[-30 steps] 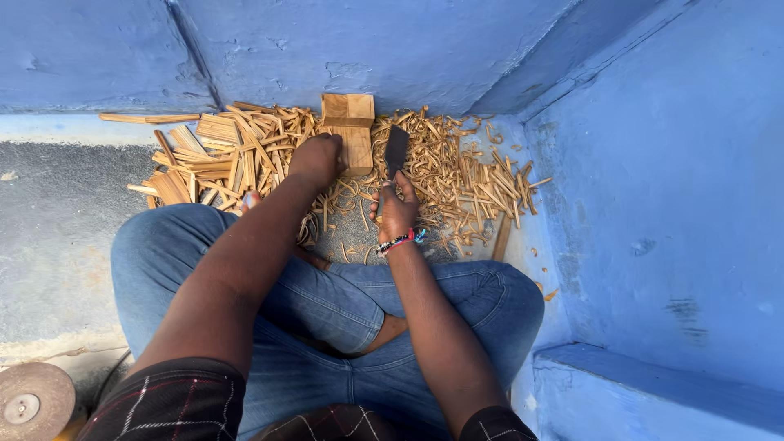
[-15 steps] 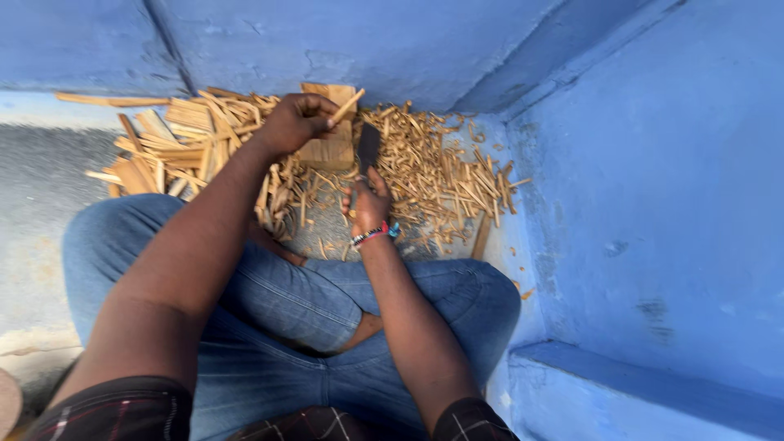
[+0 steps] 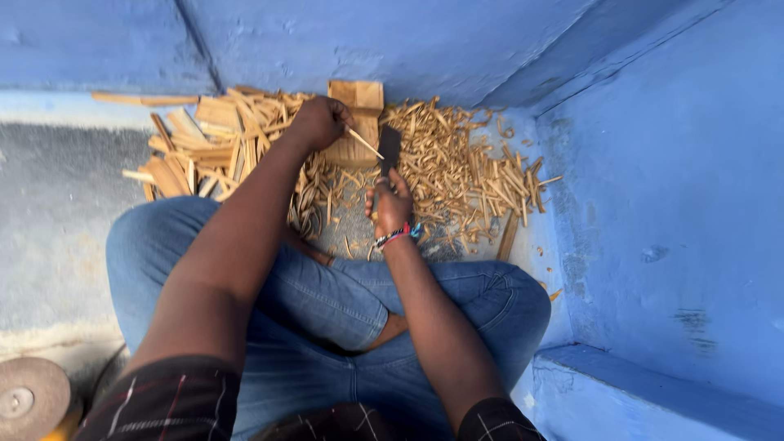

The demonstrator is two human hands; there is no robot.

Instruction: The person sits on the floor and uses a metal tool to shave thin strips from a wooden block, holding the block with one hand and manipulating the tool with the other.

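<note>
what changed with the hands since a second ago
The left hand left the wood pile holding a thin stick, now set over the wooden block. The right hand kept its grip on the dark blade, held beside the block. The person stayed seated cross-legged.

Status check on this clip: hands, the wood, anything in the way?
Left hand holds a thin stick on the block. Right hand grips a dark blade beside it. Splinter piles all around; nothing between blade and stick.
</note>
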